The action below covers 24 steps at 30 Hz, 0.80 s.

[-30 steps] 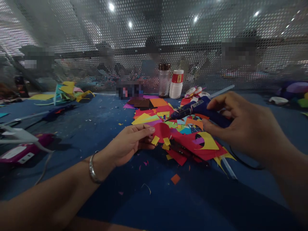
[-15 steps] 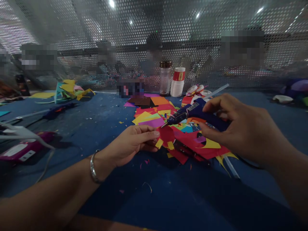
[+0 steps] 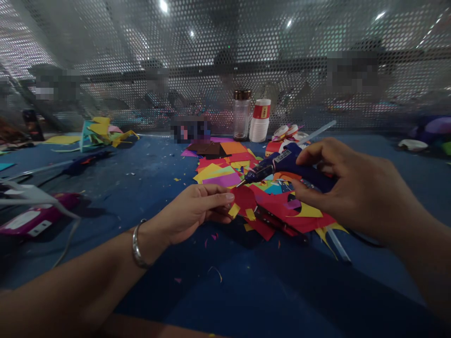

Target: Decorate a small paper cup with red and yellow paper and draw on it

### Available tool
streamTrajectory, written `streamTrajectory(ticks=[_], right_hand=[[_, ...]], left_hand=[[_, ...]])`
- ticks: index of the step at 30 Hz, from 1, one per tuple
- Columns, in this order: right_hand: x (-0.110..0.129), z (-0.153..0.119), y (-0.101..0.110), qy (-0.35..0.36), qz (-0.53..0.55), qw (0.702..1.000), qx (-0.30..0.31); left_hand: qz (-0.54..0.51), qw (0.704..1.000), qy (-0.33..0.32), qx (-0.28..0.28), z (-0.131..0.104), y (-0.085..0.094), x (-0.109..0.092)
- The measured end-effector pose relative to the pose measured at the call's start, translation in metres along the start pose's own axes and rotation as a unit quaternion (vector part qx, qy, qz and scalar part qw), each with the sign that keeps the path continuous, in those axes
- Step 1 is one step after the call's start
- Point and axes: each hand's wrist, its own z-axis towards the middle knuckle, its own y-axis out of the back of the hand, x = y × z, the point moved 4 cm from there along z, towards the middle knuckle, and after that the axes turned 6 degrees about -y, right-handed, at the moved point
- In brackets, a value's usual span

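Note:
Pinched in my left hand [image 3: 200,209] is a red paper piece [image 3: 244,199] with small yellow tabs [image 3: 250,214] at its lower edge. My right hand [image 3: 347,188] grips a dark blue glue gun [image 3: 287,162], with a clear glue stick [image 3: 320,131] poking out of its back. The gun's metal nozzle points down-left and is at the top edge of the red piece, close to my left fingertips. Whether nozzle and paper touch cannot be made out. Under and behind lie coloured paper sheets and scraps [image 3: 221,177].
A glass jar [image 3: 242,117] and stacked paper cups [image 3: 260,122] stand at the back. Scissors [image 3: 278,220] and another glue stick [image 3: 338,246] lie near my right hand. At the left are a purple power strip [image 3: 38,218], cables and another glue gun [image 3: 84,163].
Almost nothing differs. The red paper piece and its yellow tabs have shifted very slightly; both hands keep nearly the same place.

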Motion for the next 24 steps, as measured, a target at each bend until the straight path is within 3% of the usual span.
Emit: streamTrajectory(ticks=[8,13,20,24], right_hand=[[0.003,0.001,0.002,0.016,-0.007,1.0,-0.014],[-0.003,0.002,0.005,0.0,-0.004,0.999,-0.036],[-0.057,0.015,0.014,-0.187,0.022,0.974,-0.126],[-0.092,0.019,0.022,-0.331,-0.074,0.931,-0.135]], left_hand=[[0.023,1.0,-0.005,-0.02,-0.002,-0.002,-0.004],[0.046,0.997,-0.051,-0.033,-0.003,-0.005,-0.01],[-0.026,0.997,-0.061,-0.041,-0.005,-0.004,-0.015],[-0.056,0.996,-0.06,-0.045,-0.006,-0.001,-0.016]])
